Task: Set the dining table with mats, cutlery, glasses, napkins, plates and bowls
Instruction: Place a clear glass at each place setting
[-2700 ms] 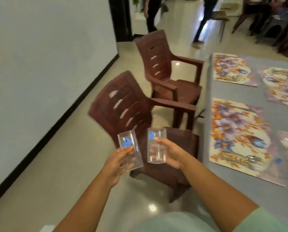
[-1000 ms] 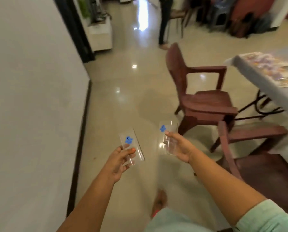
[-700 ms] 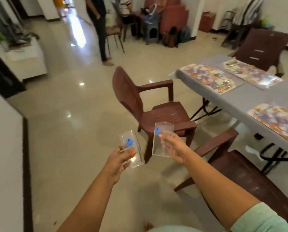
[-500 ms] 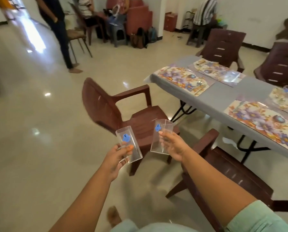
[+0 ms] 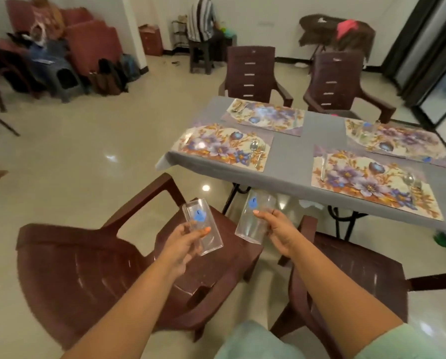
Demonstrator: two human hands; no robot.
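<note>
My left hand [image 5: 183, 243] grips a clear glass [image 5: 203, 224] with a blue sticker, tilted, above a brown chair seat. My right hand [image 5: 279, 229] holds a second clear glass [image 5: 253, 218] with a blue sticker, below the near edge of the grey table [image 5: 292, 154]. Several floral mats lie on the table: a near left mat [image 5: 222, 146] with a spoon and fork [image 5: 257, 150], a near right mat [image 5: 369, 177] with cutlery, a far left mat [image 5: 266, 116], and a far right mat [image 5: 398, 137] that has a glass [image 5: 369, 126] on it.
Two brown plastic chairs stand between me and the table, one on the left [image 5: 108, 268] and one on the right [image 5: 346, 275]. Two more chairs [image 5: 250, 71] stand at the far side. A person sits on a stool [image 5: 201, 29] by the back wall; stacked chairs and bags fill the left corner.
My view has swung right and now faces the table with both near chairs below me. Both hands still hold their glasses, now closer to the table's near edge.
</note>
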